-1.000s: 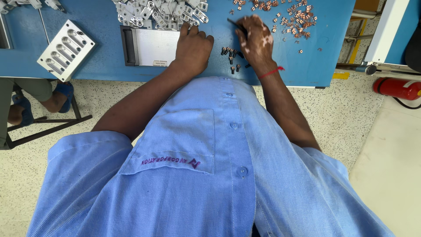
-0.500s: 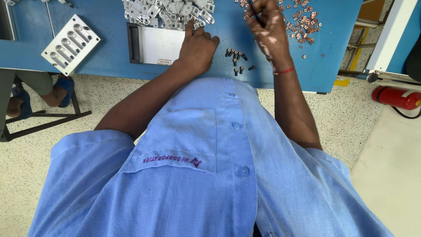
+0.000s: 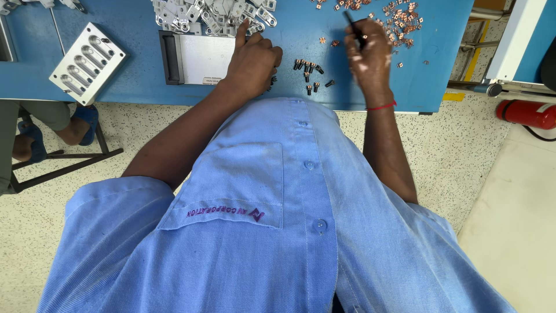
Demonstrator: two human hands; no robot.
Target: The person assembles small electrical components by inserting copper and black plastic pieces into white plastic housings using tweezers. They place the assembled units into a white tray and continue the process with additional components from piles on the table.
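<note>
Compared with half a second ago, the right hand [image 3: 369, 53] has come back from the copper pile toward the near edge of the bench [image 3: 139, 87] and it now pinches a thin dark tool [image 3: 353, 29] between its fingers, tip pointing to the far edge. I judge that picking is finished for the moment and the work returns to the small dark screws [image 3: 308, 68]. The left hand [image 3: 252, 61] stayed on the right end of the flat metal plate [image 3: 200, 58] — fingers curled, index finger stretched toward the far edge. Whether it holds something small, I cannot tell.

Counted: about eight dark screws, lying between the two hands near the front edge; one flat plate with a black handle; one grey block [image 3: 87, 62] with five slots, at the near left corner; one heap of silver brackets [image 3: 208, 13] at the far edge; one scattered group of copper pieces [image 3: 394, 14] — too many to count — at the far right.
</note>
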